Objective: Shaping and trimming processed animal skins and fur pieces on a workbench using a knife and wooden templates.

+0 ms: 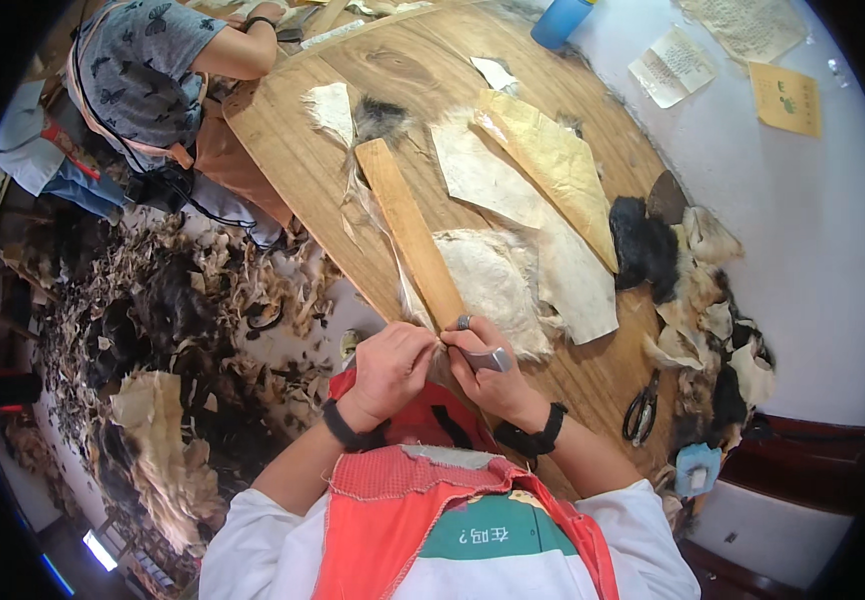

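My left hand [393, 365] is closed, thumb and fingers pinched at the near end of a thin pale strip of hide [408, 290]. Right beside it, my right hand [493, 372] is closed around a grey metal-handled tool [494, 359]; the working end is hidden by the fingers. The fingertips of both hands almost meet at the table's near edge. A long flat wooden board [409, 225] points away from them, with the strip along its left side. To the right of the board lies a cream fur-hide piece [488, 285].
A folded yellow paper sheet [558, 165] rests on a long pale hide [578, 290]. Black-handled scissors [641, 412] lie at right, near piled fur scraps [713, 330]. A blue cup [561, 22] stands at the far edge. Another person [153, 80] works at far left; fur scraps cover the floor [183, 290].
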The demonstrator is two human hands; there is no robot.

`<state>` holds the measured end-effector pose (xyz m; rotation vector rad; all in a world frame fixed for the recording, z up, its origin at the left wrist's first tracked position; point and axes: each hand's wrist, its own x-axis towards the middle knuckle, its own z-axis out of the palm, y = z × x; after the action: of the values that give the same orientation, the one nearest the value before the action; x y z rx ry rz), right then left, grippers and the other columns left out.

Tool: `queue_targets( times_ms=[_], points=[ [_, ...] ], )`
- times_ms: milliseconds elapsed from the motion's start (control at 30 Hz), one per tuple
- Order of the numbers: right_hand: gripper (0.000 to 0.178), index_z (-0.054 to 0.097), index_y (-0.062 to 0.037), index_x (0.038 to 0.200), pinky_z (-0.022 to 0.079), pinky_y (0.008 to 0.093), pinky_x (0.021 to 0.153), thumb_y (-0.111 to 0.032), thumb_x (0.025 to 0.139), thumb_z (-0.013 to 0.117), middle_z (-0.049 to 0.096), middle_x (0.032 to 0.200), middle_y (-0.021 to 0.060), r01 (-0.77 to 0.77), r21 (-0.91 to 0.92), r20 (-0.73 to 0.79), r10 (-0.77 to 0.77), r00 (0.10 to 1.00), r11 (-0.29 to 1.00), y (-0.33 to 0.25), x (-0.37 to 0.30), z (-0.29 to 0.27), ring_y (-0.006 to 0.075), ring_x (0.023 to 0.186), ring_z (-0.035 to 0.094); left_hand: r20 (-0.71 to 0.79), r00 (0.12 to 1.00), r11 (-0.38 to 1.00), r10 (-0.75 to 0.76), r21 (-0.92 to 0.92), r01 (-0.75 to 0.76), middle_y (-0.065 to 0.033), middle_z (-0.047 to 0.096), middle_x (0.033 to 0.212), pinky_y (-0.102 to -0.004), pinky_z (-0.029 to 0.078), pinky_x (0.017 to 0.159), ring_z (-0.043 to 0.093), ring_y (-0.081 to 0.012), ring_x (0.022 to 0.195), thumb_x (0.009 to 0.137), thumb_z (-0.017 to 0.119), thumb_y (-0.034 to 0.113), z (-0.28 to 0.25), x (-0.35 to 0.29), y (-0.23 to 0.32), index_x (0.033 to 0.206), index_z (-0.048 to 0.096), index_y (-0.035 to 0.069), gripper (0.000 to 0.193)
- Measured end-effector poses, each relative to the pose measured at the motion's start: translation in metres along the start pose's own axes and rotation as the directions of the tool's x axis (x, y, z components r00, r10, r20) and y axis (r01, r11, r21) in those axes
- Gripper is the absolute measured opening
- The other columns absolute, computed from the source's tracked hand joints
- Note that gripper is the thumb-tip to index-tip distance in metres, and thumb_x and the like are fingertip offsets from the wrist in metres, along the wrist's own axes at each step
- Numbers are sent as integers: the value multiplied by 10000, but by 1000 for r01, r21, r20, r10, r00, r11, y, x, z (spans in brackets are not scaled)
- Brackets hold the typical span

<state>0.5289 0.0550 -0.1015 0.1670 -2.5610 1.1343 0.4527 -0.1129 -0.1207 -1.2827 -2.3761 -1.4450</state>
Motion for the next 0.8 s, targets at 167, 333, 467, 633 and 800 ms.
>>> queue_targets(
  times_ms=[167,333,467,633,800],
  points=[
    [216,621,-49,1050,495,401,661,13,847,663,585,893,147,-49,-25,-22,49,999,998,-5,5,1,346,769,604,37,999,997,23,-80,-20,-102,693,873,-366,557,680,686,-289,806,744,720,-15,-8,2,-4,909,650,55,192],
    [206,630,-59,1055,497,402,655,-7,859,665,594,872,150,-81,-21,-19,81,997,996,0,23,9,348,756,612,67,998,978,-9,-207,23,-111,675,848,-375,547,673,675,-306,783,777,706,26,-12,3,-9,898,637,56,143],
    [162,640,-54,1040,502,402,664,-28,880,652,604,870,150,-128,14,-10,128,992,992,0,46,14,357,753,625,144,986,946,-84,-299,125,-120,679,842,-358,551,670,677,-314,766,781,698,18,-24,5,-15,898,642,49,133],
    [129,649,-62,1016,480,420,648,-45,888,655,613,855,162,-97,-16,-44,96,994,995,15,78,28,377,747,612,215,968,810,-129,-540,228,-113,731,941,-282,555,716,720,-228,818,786,662,-66,-40,13,-22,927,683,23,168],
    [89,688,-17,952,520,412,655,-84,908,650,666,814,194,-106,-39,-63,103,993,994,24,118,40,382,737,653,301,945,720,-129,-626,298,-96,743,982,-288,565,773,727,-216,876,806,680,-37,-70,27,-23,930,691,26,140]
  ],
)
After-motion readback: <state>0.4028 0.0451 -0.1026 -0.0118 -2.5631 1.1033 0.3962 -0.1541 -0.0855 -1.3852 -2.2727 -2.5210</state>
